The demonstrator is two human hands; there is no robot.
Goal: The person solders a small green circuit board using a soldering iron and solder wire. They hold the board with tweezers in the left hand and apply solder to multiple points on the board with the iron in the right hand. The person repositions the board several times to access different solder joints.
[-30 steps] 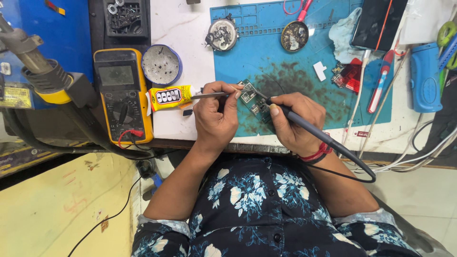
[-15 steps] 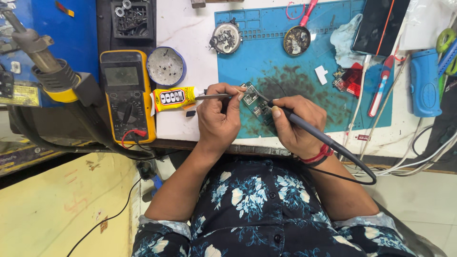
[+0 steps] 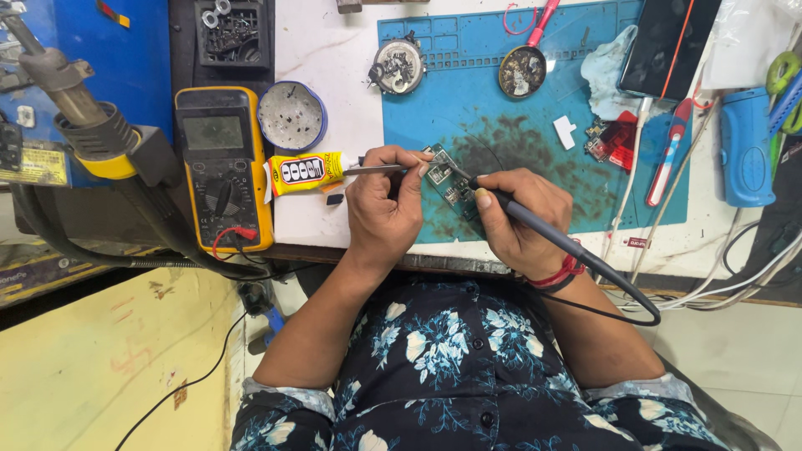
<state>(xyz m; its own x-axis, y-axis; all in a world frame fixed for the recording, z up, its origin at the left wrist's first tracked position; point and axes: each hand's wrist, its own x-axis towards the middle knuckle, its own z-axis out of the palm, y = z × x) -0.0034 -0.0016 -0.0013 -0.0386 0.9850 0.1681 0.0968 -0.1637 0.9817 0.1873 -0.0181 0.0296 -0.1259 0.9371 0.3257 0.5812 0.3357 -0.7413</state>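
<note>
A small green circuit board [image 3: 445, 177] lies on the stained blue work mat [image 3: 468, 75] near its front edge. My left hand [image 3: 386, 206] pinches metal tweezers [image 3: 376, 169] whose tips meet the board's left corner. My right hand [image 3: 516, 219] grips a dark soldering iron [image 3: 535, 224] like a pen, its tip touching the board. The iron's black cable [image 3: 622, 311] loops off past my wrist toward the right.
A yellow glue tube [image 3: 302, 173] and a yellow multimeter [image 3: 222, 167] lie left of my hands, with a round tin [image 3: 291, 116] behind. A hot-air handle [image 3: 79, 117] sits far left. A phone [image 3: 668, 46], a blue tool [image 3: 746, 146] and white cables [image 3: 735, 284] crowd the right.
Both hands stay on the board with only slight shifts. The camera view has moved a little, so the bench sits slightly lower in the picture.
</note>
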